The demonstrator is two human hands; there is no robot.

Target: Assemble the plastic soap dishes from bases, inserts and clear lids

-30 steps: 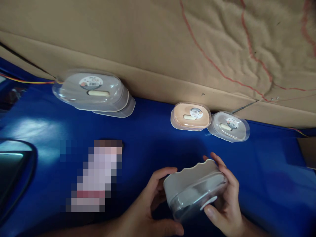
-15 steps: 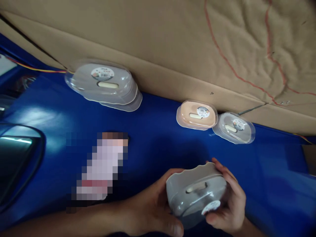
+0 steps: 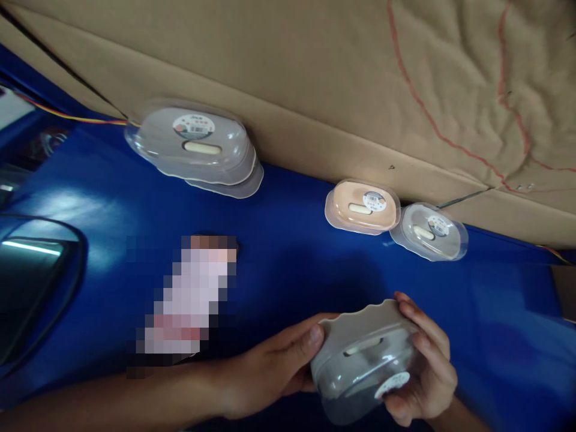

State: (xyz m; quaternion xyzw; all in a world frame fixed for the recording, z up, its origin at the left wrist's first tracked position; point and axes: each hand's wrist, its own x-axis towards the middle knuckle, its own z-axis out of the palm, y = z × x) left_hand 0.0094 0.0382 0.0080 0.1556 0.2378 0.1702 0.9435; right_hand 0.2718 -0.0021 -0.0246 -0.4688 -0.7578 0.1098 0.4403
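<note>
A grey container with a clear cover (image 3: 355,366) is held tilted between my two hands, low and right of centre. It has a pale oblong piece on top and a round white label. My left hand (image 3: 288,360) grips its left end, thumb on the upper rim and the other fingers partly hidden behind. Around the right end curl the fingers of my right hand (image 3: 429,366), the thumb near the label. Further back stand a peach container (image 3: 344,216) and a second grey container (image 3: 416,243), side by side, both under clear covers.
Larger grey containers (image 3: 157,138) are stacked at the back left. A blurred-out flat object (image 3: 193,294) lies on the blue table (image 3: 279,240). A dark screen with a cable (image 3: 31,288) is at the left edge. Brown paper (image 3: 270,78) lines the back.
My left thumb has moved from the container's lower side up to its upper rim. The held container has shifted slightly right and tilted. The view has moved a little.
</note>
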